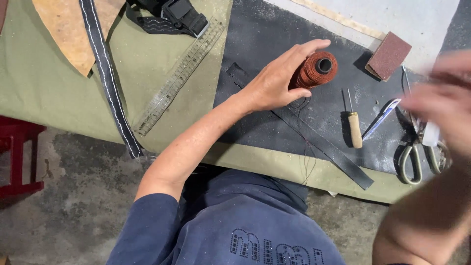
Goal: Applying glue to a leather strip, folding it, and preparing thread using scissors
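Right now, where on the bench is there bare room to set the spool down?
Bare dark mat lies between the ruler and the spool in the left hand. Green cloth left of the stitched strap is also free. It is crowded by the awl, scissors, sanding block and blurred right hand.

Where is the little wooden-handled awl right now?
In the head view the awl lies on the black leather sheet, right of centre, between the spool of reddish-brown thread held by the left hand and the scissors.

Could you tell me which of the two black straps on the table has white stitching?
The long strap at the left, over the green cloth. The plain one lies below the left hand.
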